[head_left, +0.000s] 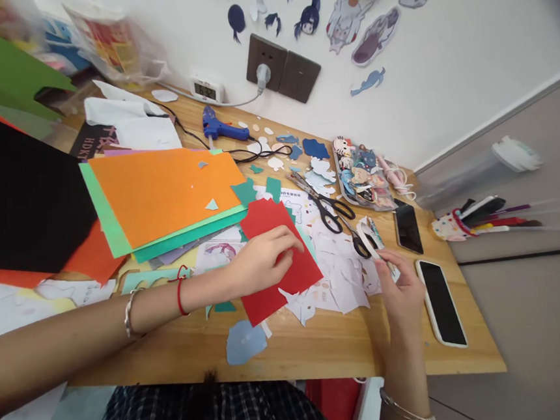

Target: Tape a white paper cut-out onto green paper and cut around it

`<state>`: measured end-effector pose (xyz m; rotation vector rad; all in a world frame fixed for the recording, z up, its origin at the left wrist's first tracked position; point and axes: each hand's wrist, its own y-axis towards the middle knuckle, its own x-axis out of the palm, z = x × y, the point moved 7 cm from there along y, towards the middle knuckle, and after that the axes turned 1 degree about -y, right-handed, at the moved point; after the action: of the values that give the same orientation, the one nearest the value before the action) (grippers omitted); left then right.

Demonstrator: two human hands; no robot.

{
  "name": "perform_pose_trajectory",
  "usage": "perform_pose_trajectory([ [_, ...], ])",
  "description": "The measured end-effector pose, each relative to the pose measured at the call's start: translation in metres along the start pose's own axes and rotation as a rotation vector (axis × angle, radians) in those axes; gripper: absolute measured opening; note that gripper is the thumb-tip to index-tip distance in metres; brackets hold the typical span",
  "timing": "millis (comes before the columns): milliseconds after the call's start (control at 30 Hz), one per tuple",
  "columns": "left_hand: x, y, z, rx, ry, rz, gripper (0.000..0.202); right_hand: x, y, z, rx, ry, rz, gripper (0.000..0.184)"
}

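Observation:
My left hand [265,260] is over a red sheet [271,302], fingers curled and thumb near the fingertips. Whether anything is between them is too small to make out. My right hand [399,284] pinches a white ring that looks like a roll of tape [367,240], held above the table's right part. Black-handled scissors [326,209] lie between the hands, and a second black handle shows beside the roll. Under and around the red sheet are white paper scraps [348,286] and green pieces [245,192].
Orange sheets [165,187] and a black sheet [18,193] are stacked at left. Behind lie a blue glue gun [224,128], its cord, and a clock [207,89]. A box of figures [362,173], two phones [442,303] [407,226] and a pen holder [451,226] stand at right.

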<state>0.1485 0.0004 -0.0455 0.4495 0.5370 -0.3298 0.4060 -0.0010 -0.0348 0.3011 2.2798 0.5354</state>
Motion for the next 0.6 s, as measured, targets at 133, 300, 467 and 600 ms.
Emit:
perform_pose_trajectory([
  [133,0.008,0.017,0.019,0.035,-0.116,0.01,0.033,0.004,-0.009,-0.019,0.058,0.188,-0.017,0.013],
  [300,0.017,0.03,0.036,0.114,-0.253,0.001,0.045,0.02,-0.026,-0.063,0.028,0.437,-0.149,0.009],
  [467,0.022,0.032,0.035,0.086,-0.28,-0.079,0.024,0.02,-0.034,-0.092,-0.003,0.66,-0.147,0.02],
  [600,0.025,0.03,0.036,-0.015,-0.297,-0.154,0.024,0.027,-0.041,-0.106,-0.047,0.729,-0.243,0.021],
])
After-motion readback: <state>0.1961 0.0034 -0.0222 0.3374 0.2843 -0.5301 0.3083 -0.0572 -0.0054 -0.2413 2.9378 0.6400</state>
